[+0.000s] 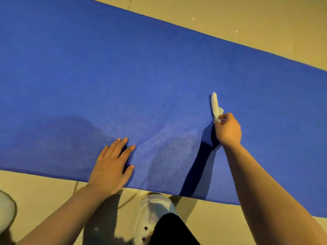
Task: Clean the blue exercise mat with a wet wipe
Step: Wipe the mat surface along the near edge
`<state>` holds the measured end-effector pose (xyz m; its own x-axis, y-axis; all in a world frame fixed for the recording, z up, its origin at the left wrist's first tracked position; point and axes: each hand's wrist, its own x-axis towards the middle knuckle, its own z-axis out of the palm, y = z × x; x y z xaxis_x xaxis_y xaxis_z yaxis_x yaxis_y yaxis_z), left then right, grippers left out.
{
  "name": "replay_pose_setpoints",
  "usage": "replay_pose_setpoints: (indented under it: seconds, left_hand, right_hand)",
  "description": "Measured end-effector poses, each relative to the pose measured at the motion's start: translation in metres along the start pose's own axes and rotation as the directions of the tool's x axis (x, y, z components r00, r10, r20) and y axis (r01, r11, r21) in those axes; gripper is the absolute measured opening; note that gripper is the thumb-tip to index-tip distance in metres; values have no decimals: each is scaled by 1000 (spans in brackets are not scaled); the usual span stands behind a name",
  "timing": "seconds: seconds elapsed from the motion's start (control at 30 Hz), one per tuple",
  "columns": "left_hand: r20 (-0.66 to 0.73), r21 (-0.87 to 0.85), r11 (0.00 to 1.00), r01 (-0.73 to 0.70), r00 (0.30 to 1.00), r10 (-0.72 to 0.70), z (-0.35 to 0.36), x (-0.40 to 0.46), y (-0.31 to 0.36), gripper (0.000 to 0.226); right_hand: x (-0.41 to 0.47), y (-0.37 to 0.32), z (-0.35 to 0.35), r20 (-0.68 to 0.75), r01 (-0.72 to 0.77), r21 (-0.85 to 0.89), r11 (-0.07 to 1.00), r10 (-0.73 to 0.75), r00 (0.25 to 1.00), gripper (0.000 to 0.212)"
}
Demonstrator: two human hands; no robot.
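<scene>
The blue exercise mat [123, 71] lies flat on the floor and fills most of the view, running from upper left to lower right. My left hand [113, 165] presses flat on the mat near its front edge, fingers spread. My right hand [228, 129] hovers over the mat to the right and pinches one end of a white wet wipe [215, 105], which is rolled into a narrow strip pointing away from me. A damp, shinier patch [169, 152] shows on the mat between my hands.
Beige tiled floor [247, 18] borders the mat at the far side and along the near edge. My white shoe [154, 214] stands right at the mat's front edge; another white shoe [5, 213] is at the far left.
</scene>
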<state>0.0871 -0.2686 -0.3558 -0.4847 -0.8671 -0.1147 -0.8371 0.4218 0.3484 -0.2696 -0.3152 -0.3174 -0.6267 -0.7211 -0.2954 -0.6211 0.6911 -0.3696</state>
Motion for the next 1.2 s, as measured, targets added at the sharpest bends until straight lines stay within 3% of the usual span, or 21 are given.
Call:
replay_pose_setpoints:
  seconds: [0.13,0.23,0.37,0.47,0.57,0.63,0.8,0.83,0.9,0.97,1.07,1.13,1.2]
  left_hand:
    - [-52,48,999,-13,999,16,11,-33,10,55]
    - [-28,106,994,-39,999,42,13,-42,9,53]
    - [47,202,966,-164,986,158,10,-46,-3,79]
    - [49,230,931,-283,959,280,1,-38,-14,95]
    - [75,239,924,-299,954,289,-9,-32,-19,109]
    - [37,285,900,-329,942,333,-14,-36,-16,99]
    - [-67,322,872,-369,910,410,-50,-40,-9,75]
    - [-89,317,867,-383,899,430,-61,-37,-9,71]
    - [-101,319,861,-397,889,447,-87,-31,-6,72]
    - [-127,328,851,-409,874,469,-114,-25,1,73]
    - [-197,339,820,-461,817,541,-147,-13,9,78]
    - [-254,366,788,-496,761,597,-171,-2,16,54]
    - [-301,385,781,-491,733,610,-202,11,30,27]
  right_hand:
    - [-12,1,-2,95,-25,-1,1000,25,995,12]
    - [-38,5,1,172,22,-94,995,-6,985,7]
    - [-97,18,8,121,244,-83,966,-233,965,26]
    - [-134,35,9,92,230,-100,968,-221,971,27]
    - [-159,53,8,95,274,-62,960,-268,959,32]
    - [-168,61,3,90,401,-111,909,-393,915,34]
    - [-176,56,-29,22,546,-182,818,-552,834,21]
    - [-177,55,-37,48,603,-235,763,-610,791,25]
    - [-178,57,-58,141,651,-361,668,-651,746,57]
    - [-173,62,-80,200,622,-425,658,-601,774,80]
    - [-170,53,-112,267,548,-423,721,-479,836,79]
    - [-175,40,-124,277,541,-372,754,-466,840,65]
    - [-184,25,-136,148,508,-279,815,-486,861,53]
